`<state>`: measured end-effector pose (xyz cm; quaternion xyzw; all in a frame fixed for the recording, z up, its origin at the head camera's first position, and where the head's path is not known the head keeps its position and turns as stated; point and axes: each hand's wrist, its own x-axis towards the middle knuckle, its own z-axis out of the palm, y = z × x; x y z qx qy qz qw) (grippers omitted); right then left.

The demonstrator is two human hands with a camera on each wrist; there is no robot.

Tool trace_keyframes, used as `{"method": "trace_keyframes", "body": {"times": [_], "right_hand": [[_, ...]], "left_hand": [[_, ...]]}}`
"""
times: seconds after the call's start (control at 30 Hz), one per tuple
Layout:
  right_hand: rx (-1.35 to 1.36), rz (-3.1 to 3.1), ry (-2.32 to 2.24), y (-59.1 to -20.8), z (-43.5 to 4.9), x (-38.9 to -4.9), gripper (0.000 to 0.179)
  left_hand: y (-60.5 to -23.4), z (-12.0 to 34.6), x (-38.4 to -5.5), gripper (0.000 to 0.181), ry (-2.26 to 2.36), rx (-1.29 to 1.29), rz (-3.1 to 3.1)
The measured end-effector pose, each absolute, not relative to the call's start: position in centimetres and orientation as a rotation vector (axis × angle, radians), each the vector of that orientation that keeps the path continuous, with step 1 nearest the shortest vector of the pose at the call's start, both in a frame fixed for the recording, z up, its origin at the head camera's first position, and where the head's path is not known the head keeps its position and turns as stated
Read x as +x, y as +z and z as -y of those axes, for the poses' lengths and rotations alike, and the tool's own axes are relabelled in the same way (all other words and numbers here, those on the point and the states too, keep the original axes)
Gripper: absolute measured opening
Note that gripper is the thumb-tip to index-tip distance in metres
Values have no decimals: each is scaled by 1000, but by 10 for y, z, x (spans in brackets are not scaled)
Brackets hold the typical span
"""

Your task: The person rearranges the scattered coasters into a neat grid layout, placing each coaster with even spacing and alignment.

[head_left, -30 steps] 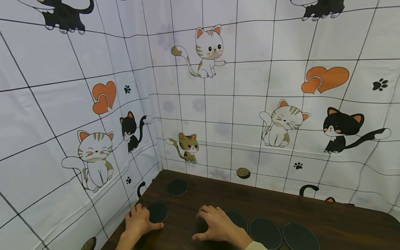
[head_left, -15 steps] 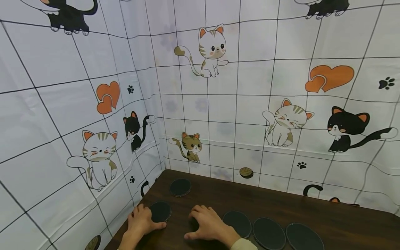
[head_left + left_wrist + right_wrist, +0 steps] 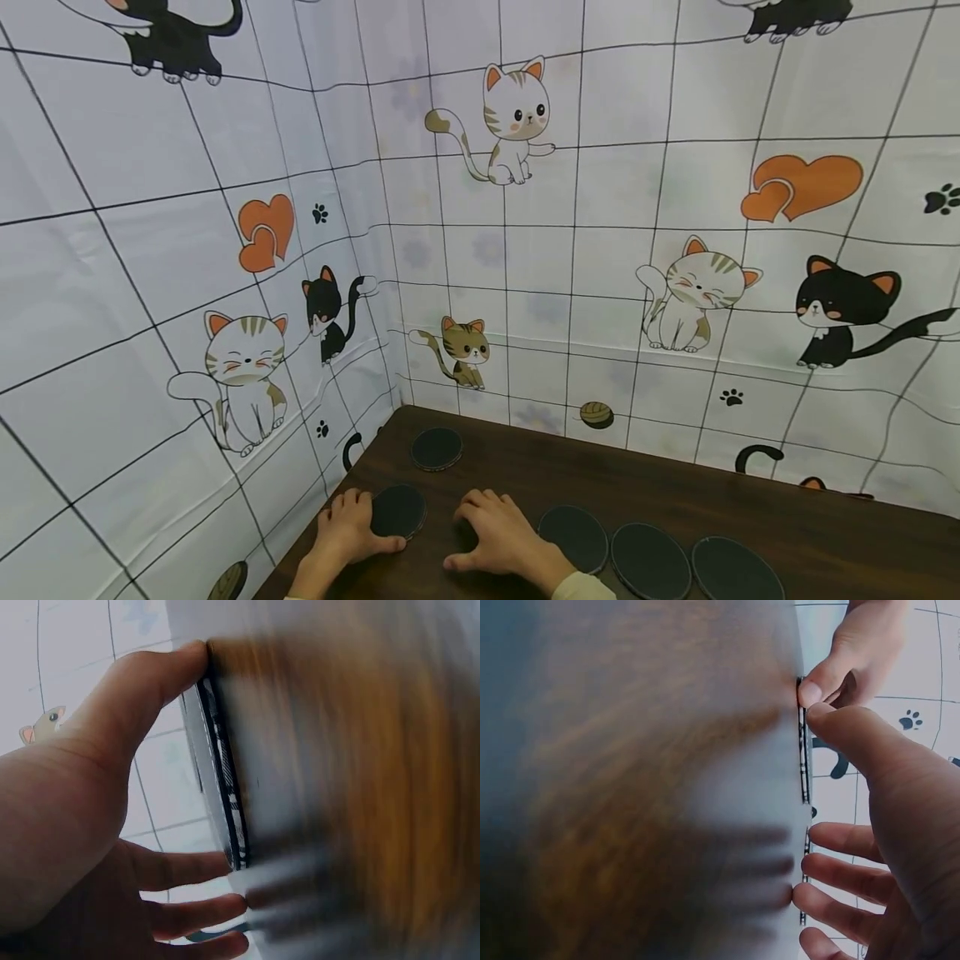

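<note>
A dark round flat disc [image 3: 399, 510] with a thin, black-and-white patterned edge [image 3: 225, 769] lies at the left of the brown wooden table [image 3: 495, 467]. My left hand [image 3: 345, 533] grips it from the left side, thumb tip at the near edge and index finger at the far one; the other fingers stay loosely spread. To the right of that disc my right hand [image 3: 504, 537] rests low over the tabletop, fingers apart and slightly bent, holding nothing. In the right wrist view its thumb points toward the left thumb [image 3: 811, 691] at the disc's edge.
Another dark disc [image 3: 437, 448] lies near the back left corner. Right of my right hand three more discs [image 3: 573, 537] form a row, the nearest partly behind the wrist. A white cloth with cat prints [image 3: 615, 192] walls off the back and left side.
My right hand has moved left, toward the left hand, and then stopped. My left hand has shifted the gripped disc slightly to the right. The head view has turned a little left.
</note>
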<state>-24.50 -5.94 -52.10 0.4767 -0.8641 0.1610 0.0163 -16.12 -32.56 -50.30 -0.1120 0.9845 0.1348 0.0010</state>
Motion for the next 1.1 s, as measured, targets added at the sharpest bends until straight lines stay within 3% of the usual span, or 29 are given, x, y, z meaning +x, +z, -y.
{"method": "trace_keyframes", "body": {"times": [0.57,0.83,1.1], "right_hand": [[1485,2698,517,-523,51,-248,72],[1462,2720,480,-525,51,-247,87],[1448,2727,472,-522,51,-247,88]], "left_hand": [[-510,307,-162,96,670,253,-3017],[-515,303,-163,93,709,361,-2975],[-514,305,-167,91,753,410,-2935]]}}
